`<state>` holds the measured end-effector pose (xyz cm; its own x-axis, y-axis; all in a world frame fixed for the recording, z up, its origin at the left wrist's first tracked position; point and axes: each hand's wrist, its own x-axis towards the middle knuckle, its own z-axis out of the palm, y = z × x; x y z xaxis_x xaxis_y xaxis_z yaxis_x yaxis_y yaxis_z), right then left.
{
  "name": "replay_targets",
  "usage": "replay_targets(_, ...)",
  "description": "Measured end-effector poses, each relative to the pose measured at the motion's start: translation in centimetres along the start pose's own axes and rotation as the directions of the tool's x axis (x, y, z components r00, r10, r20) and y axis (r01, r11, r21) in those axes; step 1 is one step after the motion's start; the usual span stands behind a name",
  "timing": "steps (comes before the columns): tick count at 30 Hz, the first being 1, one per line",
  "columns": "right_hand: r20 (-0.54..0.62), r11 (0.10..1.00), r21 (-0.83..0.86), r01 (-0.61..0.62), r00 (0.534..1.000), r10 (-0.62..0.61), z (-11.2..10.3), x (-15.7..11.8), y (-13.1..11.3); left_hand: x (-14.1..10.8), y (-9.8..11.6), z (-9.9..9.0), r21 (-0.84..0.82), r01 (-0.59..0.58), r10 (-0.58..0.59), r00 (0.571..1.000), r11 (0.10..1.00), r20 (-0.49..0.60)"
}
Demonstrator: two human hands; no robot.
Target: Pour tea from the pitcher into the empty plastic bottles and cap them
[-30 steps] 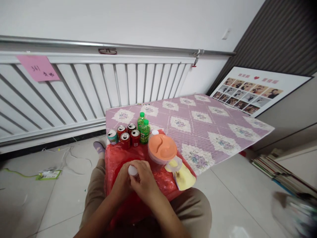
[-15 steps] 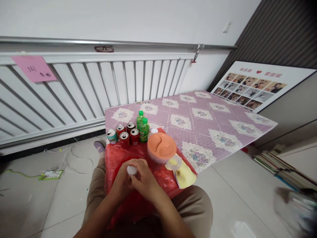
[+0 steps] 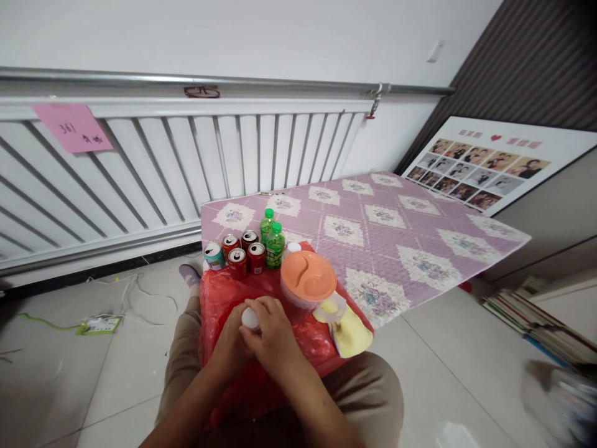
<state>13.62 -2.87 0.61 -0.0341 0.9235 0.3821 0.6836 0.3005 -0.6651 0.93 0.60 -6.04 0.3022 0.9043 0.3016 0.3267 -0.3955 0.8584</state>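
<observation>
Both hands meet low in the middle of the view, around a small container with a round white cap (image 3: pixel 250 318). My left hand (image 3: pixel 231 339) wraps the container from the left, and its body is hidden by the fingers. My right hand (image 3: pixel 273 333) has its fingers closed round the white cap from the right. Under them lies red plastic (image 3: pixel 219 289) on the table. Just beyond to the right sits an orange divided bowl (image 3: pixel 308 277), with a yellow cloth (image 3: pixel 352 333) beside it.
Several opened cans (image 3: pixel 237 261) and two green-capped bottles (image 3: pixel 275 247) stand behind my hands. Another white cap (image 3: pixel 294 247) shows behind the bowl. A patterned cloth (image 3: pixel 345 230) extends right. A radiator (image 3: pixel 177 162) lines the wall; a power strip (image 3: pixel 99 325) lies on the floor.
The view has shifted slightly, moving the scene a little to the right. The fingers of my right hand have shifted on the cap, which now shows rounder and tilted.
</observation>
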Motion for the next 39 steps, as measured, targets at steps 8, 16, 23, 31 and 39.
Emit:
replay_targets(8, -0.085, 0.977, 0.111, 0.182, 0.981, -0.174, 0.0, -0.2, 0.8, -0.1, -0.5, 0.0, 0.029, -0.057, 0.057, 0.998, 0.998, 0.031)
replay_targets(16, -0.173, 0.981, 0.132, 0.141, 0.978, -0.117, -3.1, -1.6, 0.0, -0.6, -0.9, 0.1, 0.008, -0.079, 0.079, 0.997, 0.997, 0.018)
replay_targets(23, -0.223, 0.986, -0.11, -0.129, 0.969, 0.102, -2.6, -8.9, 6.6, -0.4, -0.4, 0.0, 0.086, -0.009, 0.007, 1.0, 0.996, 0.022)
replay_targets(31, -0.245, 0.932, -0.316, -0.176, 0.964, 0.099, -0.9, -11.7, 13.1, -0.3, 0.1, -0.3, 0.089, 0.009, -0.012, 0.999, 0.996, 0.034)
replay_targets(39, -0.226, 0.912, -0.37, -0.178, 0.969, 0.098, -0.1, -12.0, 14.3, -0.5, -0.3, -0.1, 0.089, 0.003, -0.005, 1.0, 0.996, 0.024)
